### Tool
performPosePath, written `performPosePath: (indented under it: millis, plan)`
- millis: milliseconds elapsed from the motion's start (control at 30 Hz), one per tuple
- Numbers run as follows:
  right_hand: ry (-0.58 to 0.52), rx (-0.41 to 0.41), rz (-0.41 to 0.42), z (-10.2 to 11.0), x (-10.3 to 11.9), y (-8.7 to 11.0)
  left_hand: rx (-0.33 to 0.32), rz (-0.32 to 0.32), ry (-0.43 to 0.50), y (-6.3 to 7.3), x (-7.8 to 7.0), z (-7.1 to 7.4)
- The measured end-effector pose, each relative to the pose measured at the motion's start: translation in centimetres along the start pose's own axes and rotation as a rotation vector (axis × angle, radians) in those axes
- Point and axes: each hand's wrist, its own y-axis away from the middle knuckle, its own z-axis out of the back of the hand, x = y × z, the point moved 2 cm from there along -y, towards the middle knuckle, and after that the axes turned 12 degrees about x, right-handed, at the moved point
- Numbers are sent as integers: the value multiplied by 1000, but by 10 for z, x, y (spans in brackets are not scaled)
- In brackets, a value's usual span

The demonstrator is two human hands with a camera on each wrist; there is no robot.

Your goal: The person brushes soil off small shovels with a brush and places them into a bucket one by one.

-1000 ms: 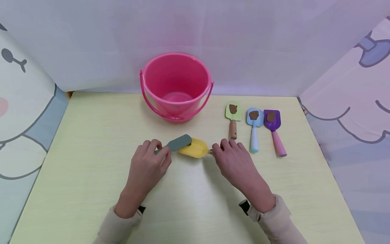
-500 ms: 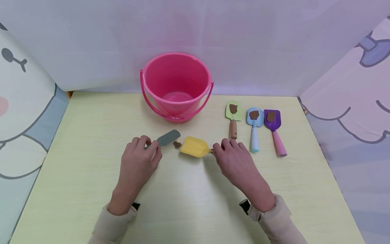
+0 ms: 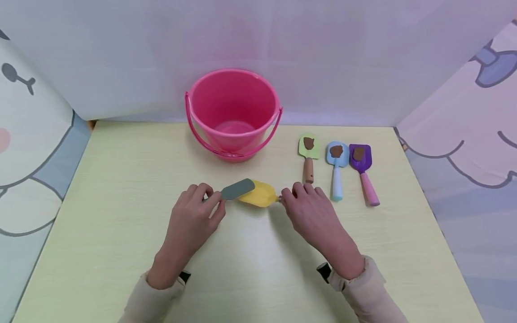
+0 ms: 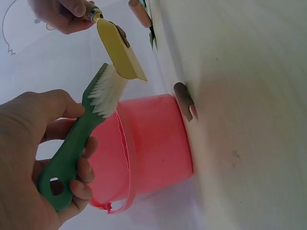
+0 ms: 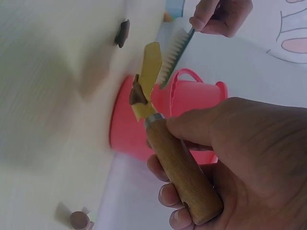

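Note:
In the head view my left hand grips a green brush, its head overlapping the blade of a small yellow shovel. White bristles point down at the blade's upper face in the left wrist view. My right hand holds the shovel by its wooden handle, the blade raised above the table. A brown lump shows on the blade's table-facing side. Another brown piece lies on the tabletop below and beyond the blade tip; from the head camera it is hidden.
Behind the hands stands a pink bucket with its handle lowered to the front. To the right, light green, blue and purple shovels lie side by side, each with a brown piece on its blade. Cloth walls border the table.
The left hand drew the brush left off the yellow shovel, uncovering the brown piece on the table, then came back right over the blade. My right hand has barely moved.

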Motion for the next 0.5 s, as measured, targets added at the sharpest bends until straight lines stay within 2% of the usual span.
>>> performPosePath:
  millis: [233, 500]
  plan:
    - [5, -17, 8, 2, 1, 1, 23, -43, -40, 0, -6, -5]
    - [-9, 7, -4, 2, 1, 2, 29, -43, -123, -2, -4, -6]
